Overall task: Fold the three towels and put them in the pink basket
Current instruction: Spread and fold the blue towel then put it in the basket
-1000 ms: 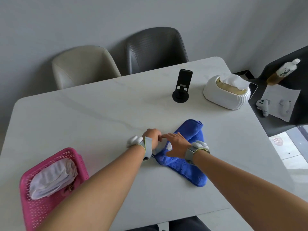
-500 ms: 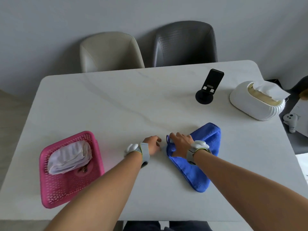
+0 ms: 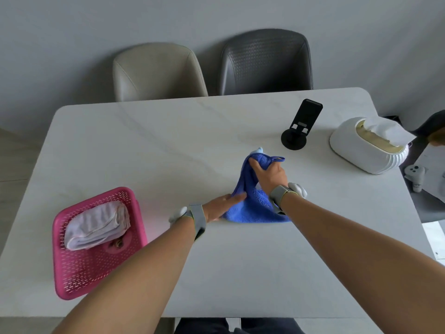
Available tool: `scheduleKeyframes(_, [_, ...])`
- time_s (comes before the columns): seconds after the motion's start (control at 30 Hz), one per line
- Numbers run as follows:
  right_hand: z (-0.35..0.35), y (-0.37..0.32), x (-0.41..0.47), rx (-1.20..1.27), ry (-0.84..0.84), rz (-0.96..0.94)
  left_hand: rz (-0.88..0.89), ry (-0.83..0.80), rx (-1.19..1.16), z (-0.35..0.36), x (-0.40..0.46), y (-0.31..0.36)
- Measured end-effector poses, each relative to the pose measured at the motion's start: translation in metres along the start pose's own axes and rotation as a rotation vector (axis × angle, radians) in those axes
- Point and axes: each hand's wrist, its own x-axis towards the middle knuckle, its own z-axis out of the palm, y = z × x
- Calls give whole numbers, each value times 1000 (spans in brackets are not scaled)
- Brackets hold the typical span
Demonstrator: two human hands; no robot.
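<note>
folding the blue towel (image 3: pixel 252 208) is the step i have in hand, and i judge the task about a third along, since only one towel sits in the basket so far.

the white marble table (image 3: pixel 144 153) carries everything. on its near left corner stands the pink basket (image 3: pixel 79 278), with a folded white towel (image 3: pixel 96 225) lying in its far half; the near half is bare mesh. the blue towel lies in front of me, well apart from the basket, to its right.

my right hand (image 3: pixel 269 177) is closed around the towel's far edge, thumb over the cloth and fingers under it, and holds that edge raised off the table so the fabric stands in a peak. its hanging loop (image 3: pixel 277 159) pokes out beside my knuckles. my left hand (image 3: pixel 220 207) is flat and open, gripping nothing, with its fingertips pressed on the towel's near left corner to pin it down.

i think the next move calls for carrying the raised edge over toward me and laying it on the pinned part, edges matched, then smoothing it. a pale scrap shows just beyond the peak; i cannot tell what it is.
</note>
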Motion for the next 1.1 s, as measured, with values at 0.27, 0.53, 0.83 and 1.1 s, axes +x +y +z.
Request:
scheduleKeyframes(0.27, [-13, 10, 9, 120, 27, 80, -40, 410, 170, -41, -2, -20])
scheduleKeyframes(0.53, [-20, 9, 17, 186, -88, -2, -62, 703, -148, -93, -4, -9])
scheduleKeyframes(0.83, [-9, 5, 66, 253, -166, 49, -18, 738, -432, -123, 20, -10])
scheduleKeyframes(1.1, [8, 12, 97, 197, -109, 29, -5, 700, -465, -116, 38, -24])
